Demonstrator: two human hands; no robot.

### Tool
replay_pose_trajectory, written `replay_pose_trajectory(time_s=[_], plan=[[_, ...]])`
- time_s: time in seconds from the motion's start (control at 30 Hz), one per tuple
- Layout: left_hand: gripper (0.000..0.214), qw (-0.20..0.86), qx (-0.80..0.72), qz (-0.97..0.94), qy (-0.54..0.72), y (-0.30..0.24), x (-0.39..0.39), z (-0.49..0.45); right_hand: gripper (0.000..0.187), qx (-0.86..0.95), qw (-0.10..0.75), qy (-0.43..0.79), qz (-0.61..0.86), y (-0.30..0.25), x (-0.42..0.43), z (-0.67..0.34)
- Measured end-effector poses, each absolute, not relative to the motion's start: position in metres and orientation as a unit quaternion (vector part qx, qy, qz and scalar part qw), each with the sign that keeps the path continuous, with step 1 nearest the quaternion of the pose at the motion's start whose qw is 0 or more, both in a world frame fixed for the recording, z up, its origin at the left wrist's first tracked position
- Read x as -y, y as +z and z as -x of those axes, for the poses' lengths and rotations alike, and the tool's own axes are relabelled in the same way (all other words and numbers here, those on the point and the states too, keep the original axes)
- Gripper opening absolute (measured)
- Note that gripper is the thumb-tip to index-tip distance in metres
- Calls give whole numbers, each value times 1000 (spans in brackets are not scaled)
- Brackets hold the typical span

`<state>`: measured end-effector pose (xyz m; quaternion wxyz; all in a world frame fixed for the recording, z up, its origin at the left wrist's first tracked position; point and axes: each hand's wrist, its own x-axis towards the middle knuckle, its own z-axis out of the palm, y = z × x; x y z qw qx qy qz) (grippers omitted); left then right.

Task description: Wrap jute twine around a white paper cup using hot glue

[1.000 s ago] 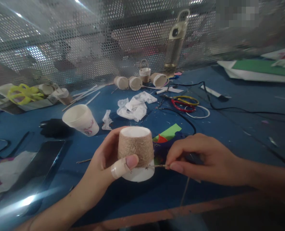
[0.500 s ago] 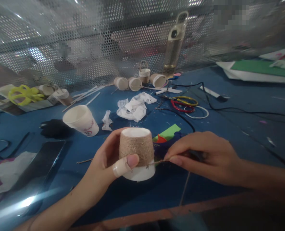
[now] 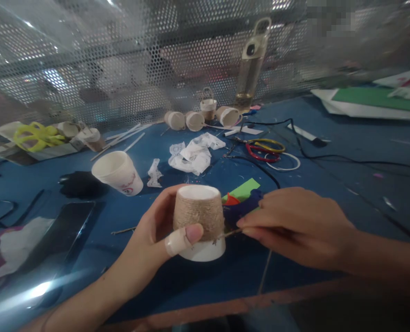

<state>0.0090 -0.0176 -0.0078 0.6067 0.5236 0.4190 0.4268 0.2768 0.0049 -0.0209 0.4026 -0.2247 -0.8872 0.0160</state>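
Note:
A white paper cup [image 3: 205, 252], turned bottom up, is wrapped in brown twine [image 3: 198, 212] around all but a band at its lower rim. My left hand [image 3: 159, 235] grips the cup from the left, its bandaged thumb across the front and its fingers hidden behind. Between thumb and forefinger, my right hand [image 3: 294, 226] pinches the twine's loose end, which runs taut from the cup's right side. Just behind the hands lie a green paper piece [image 3: 248, 187] and a blue object [image 3: 241, 207] with an orange part.
Stacked paper cups [image 3: 116, 173] lean at left, near a dark phone [image 3: 64, 244]. Crumpled lace [image 3: 194, 154] lies mid-table. Behind it are several small wrapped cups [image 3: 194, 121] and a bottle [image 3: 251, 69] by a perforated metal screen. Black cables [image 3: 346, 161] cross the right side.
The cup and my left hand have shifted slightly right and down. My right hand has turned a little, still pinching the twine, and more of its back shows.

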Motion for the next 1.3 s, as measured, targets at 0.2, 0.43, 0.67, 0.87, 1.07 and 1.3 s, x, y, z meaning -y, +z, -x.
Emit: replay_pose_trajectory(time_s=[0.2,0.43,0.67,0.87,1.07,1.3], plan=[[54,604,-441,-470,469,-10,20,-11,30,897,378,66,219,-20,-11,-277],[47,614,-414,-448,501,-9,16,-12,15,913,325,138,204,-20,-14,-276],[49,621,-411,-451,492,-10,16,-11,25,911,351,57,208,-14,-6,-282],[48,613,-421,-463,482,-11,16,-11,20,890,387,46,235,-14,-6,-284],[47,611,-411,-443,512,-9,15,-11,21,901,349,93,243,-16,-12,-278],[41,603,-404,-409,553,-5,14,-10,26,889,357,117,264,-16,-19,-282]])
